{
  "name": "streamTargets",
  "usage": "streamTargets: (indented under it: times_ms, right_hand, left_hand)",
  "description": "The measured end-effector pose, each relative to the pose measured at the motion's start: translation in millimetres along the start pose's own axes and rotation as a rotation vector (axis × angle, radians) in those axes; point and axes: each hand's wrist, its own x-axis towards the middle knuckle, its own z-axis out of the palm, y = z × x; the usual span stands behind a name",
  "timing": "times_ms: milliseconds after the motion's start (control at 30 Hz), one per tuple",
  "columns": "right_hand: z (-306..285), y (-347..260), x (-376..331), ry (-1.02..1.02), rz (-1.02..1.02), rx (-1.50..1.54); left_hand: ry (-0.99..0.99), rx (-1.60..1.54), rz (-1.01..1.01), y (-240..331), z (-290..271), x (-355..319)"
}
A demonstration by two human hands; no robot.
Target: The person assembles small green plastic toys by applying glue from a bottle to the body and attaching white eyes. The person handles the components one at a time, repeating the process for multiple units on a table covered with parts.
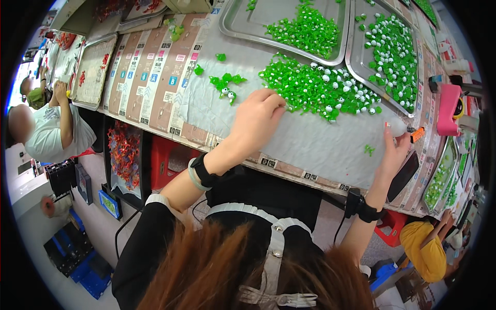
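My left hand [257,121] is over the pale sheet at the near edge of a heap of small green figures with white ball heads [310,85]. Its fingers are bent and pressed together, and whatever they may hold is hidden. To the right, my right hand [394,152] has its fingers around a white rounded thing [397,128], perhaps a small bottle. An orange tool [417,135] lies just beyond those fingers. A small green piece [369,150] rests on the sheet left of my right hand. Several loose green figures [226,82] lie beyond my left hand.
Two metal trays [248,26] [356,72] of green pieces stand at the back. A dark phone [403,176] lies by my right wrist. A pink tape dispenser [448,109] is at far right. People sit at left [57,132] and lower right [424,250].
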Motion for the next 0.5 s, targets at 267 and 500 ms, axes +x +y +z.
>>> streamTargets:
  times_ms: [267, 500]
  right_hand:
    - [10.0, -67.6, -34.8, 0.023, 0.022, 0.532]
    - [30.0, -98.6, -91.0, -0.318, 0.239, 0.647]
  left_hand:
    - [-0.266, -1.499, -0.632, 27.4, -30.3, -10.4]
    - [-0.434, -2.017, -0.787, 18.9, -14.6, -21.3]
